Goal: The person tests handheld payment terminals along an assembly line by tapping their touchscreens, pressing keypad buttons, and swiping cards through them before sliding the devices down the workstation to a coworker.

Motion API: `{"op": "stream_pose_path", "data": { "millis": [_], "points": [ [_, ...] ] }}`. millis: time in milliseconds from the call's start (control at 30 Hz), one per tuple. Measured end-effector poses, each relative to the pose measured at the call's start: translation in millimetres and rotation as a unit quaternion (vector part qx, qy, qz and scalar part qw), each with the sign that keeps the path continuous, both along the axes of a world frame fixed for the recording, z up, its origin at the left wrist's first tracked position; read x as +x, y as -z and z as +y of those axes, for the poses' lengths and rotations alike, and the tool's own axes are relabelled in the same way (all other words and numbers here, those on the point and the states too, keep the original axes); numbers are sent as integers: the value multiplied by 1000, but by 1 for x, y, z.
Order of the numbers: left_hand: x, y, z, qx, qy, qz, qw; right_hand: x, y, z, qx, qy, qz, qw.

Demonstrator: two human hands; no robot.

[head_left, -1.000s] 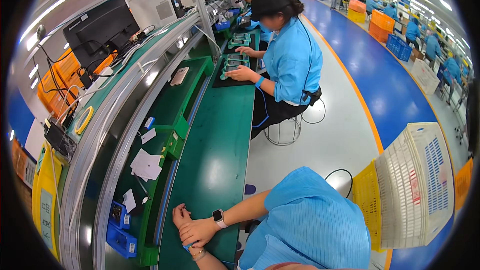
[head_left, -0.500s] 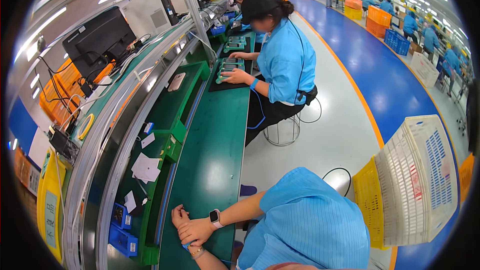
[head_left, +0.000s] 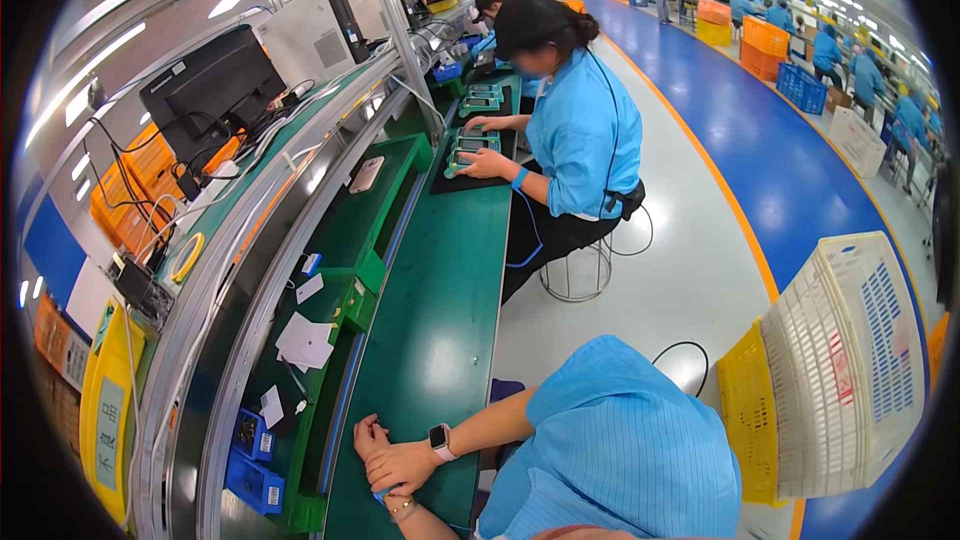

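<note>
My left hand (head_left: 369, 432) rests on the green bench top (head_left: 437, 340), its fingers loosely curled and nothing visible in them. Over its back and wrist lies my right hand (head_left: 398, 465), fingers wrapped round that wrist. The right wrist carries a watch (head_left: 440, 440) with a dark face and pale band. On my left wrist are a bracelet (head_left: 404, 507) and a blue wrist strap (head_left: 383, 496), partly under the right hand. Nearest to both hands stands the green trough (head_left: 318, 460) along the bench's left side.
Small blue bins (head_left: 255, 480), white paper slips (head_left: 304, 342) and a phone (head_left: 367, 175) lie left of the bench top. Farther along, a seated co-worker (head_left: 590, 130) handles green-framed devices (head_left: 475, 140) on a black mat. Stacked white and yellow baskets (head_left: 835, 370) stand at right.
The whole view has shifted slightly right and down. My hands keep the same hold on each other.
</note>
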State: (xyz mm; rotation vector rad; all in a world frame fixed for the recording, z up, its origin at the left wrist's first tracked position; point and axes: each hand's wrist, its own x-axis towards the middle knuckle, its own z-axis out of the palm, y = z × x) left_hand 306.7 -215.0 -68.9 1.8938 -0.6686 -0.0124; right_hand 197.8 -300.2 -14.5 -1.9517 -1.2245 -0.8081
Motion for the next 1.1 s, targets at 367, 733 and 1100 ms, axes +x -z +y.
{"op": "stream_pose_path", "data": {
  "millis": [367, 733, 1100],
  "points": [
    [-2, -2, 0, -5, -3, 7, 1000, -1, -3, -2, -11, -12, 12, 1000],
    [-5, -6, -2, -4, -5, 0, 1000, -2, -2, -2, -15, -7, 5, 1000],
    [-4, -4, -1, -3, -6, -4, 1000, -2, -1, -2, -3, -1, 7, 1000]
  ]
}}
